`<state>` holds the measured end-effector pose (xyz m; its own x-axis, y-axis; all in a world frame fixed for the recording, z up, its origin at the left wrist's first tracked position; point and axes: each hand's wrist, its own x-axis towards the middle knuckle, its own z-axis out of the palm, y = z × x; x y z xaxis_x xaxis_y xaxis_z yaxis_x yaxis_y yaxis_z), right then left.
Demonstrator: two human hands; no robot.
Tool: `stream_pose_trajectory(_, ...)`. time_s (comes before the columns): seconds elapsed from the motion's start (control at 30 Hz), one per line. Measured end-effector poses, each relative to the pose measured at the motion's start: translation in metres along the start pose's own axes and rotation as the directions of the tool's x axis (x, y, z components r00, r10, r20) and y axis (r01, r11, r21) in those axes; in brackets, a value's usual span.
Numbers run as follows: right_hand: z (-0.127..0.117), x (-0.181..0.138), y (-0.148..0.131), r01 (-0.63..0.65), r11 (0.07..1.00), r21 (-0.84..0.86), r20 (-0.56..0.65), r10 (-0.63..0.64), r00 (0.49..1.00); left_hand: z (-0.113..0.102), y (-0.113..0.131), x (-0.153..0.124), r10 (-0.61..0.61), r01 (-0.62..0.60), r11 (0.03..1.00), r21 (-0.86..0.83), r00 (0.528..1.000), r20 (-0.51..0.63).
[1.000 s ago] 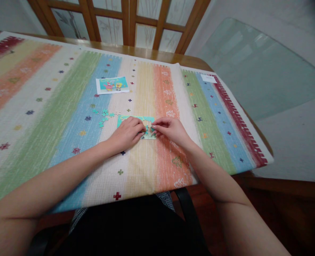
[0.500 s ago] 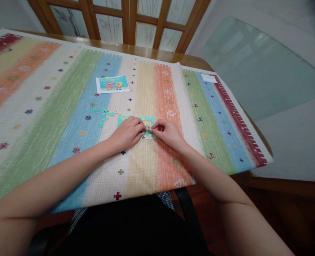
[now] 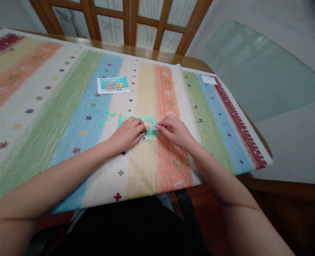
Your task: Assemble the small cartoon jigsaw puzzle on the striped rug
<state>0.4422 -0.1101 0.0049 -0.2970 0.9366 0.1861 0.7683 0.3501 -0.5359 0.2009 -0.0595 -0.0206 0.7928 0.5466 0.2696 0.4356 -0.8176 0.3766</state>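
Note:
A small teal jigsaw puzzle [image 3: 150,121], partly assembled, lies on the striped mat [image 3: 66,99]. My left hand [image 3: 128,133] rests curled over its left half, fingertips pinched at the puzzle's middle. My right hand [image 3: 174,131] sits at the puzzle's right edge, fingers bent and pressed down on the border. Whether either hand holds a piece is hidden. Several loose teal pieces [image 3: 104,116] lie just left of the puzzle. A reference picture card [image 3: 113,84] with cartoon figures lies farther back.
The mat covers a wooden table [image 3: 157,55] whose front edge is near my lap. A small white label [image 3: 209,79] sits at the mat's far right. A glass tabletop [image 3: 255,71] stands to the right, a wooden lattice screen [image 3: 130,17] behind.
My right hand has shifted slightly right, from over the puzzle's middle to its right edge. The left hand has stayed in place on the puzzle.

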Motion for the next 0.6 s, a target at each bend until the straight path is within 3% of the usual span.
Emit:
stream_pose_trajectory(0.1, -0.002, -0.017, -0.003, 0.149, 0.974, -0.173, 0.109, -0.131, 0.985, -0.001, 0.0, 0.0, -0.009, 0.009, 1.0, 0.002, 1.0, 0.004)
stream_pose_trajectory(0.23, 0.008, -0.032, -0.009, 0.182, 0.899, -0.398, 0.096, -0.157, 0.983, -0.001, 0.003, 0.0, -0.014, 0.014, 1.0, 0.011, 1.0, 0.019)
stream_pose_trajectory(0.4, 0.002, -0.024, -0.019, 0.236, 0.825, -0.513, 0.172, -0.171, 0.97, -0.005, 0.0, 0.005, -0.01, 0.01, 1.0, -0.025, 1.0, 0.022)
stream_pose_trajectory(0.5, -0.005, -0.015, -0.021, 0.267, 0.815, -0.515, 0.218, -0.177, 0.96, -0.039, -0.012, 0.009, -0.05, 0.048, 0.998, -0.027, 0.995, -0.083)
stream_pose_trajectory(0.6, -0.007, -0.007, -0.014, 0.277, 0.843, -0.461, 0.219, -0.195, 0.956, -0.093, -0.033, -0.003, -0.186, 0.213, 0.976, 0.052, 0.928, -0.323)
